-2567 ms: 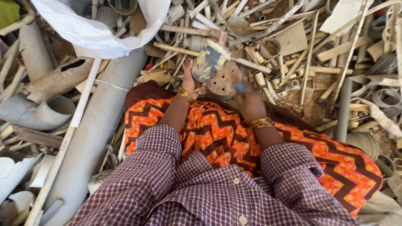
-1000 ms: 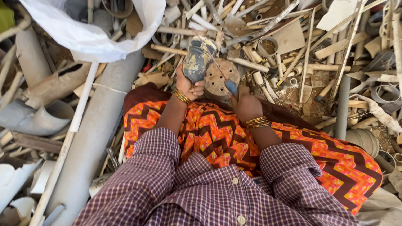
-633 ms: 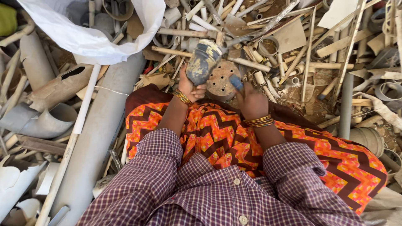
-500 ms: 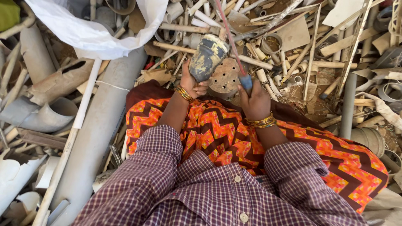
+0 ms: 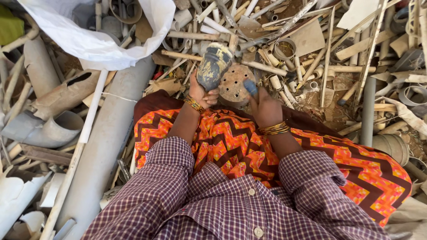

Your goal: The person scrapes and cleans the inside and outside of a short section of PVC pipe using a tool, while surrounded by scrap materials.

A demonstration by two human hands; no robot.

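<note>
My left hand [image 5: 202, 93] grips a stained blue-grey, jar-shaped plastic piece [image 5: 214, 66] and holds it upright over my lap. Leaning against that piece is a round brown disc with several holes [image 5: 232, 85]. My right hand [image 5: 265, 107] is closed around the blue handle of a thin tool [image 5: 250, 86], which rests against the disc's right side. The tool's shaft is hidden. Gold bangles sit on both wrists. Under my hands lies an orange zigzag cloth [image 5: 231, 142] across my knees.
Broken plastic pipes and sticks [image 5: 311, 53] are heaped all around. A wide grey pipe [image 5: 111, 138] runs down the left beside a thin white tube [image 5: 84, 138]. A white sack [image 5: 98, 40] sits at the top left, with split pipe halves [image 5: 49, 129] below it.
My right hand has dropped from a raised position, bringing the tool down against the disc. My left hand has kept its hold on the jar-shaped piece, tilting it slightly.
</note>
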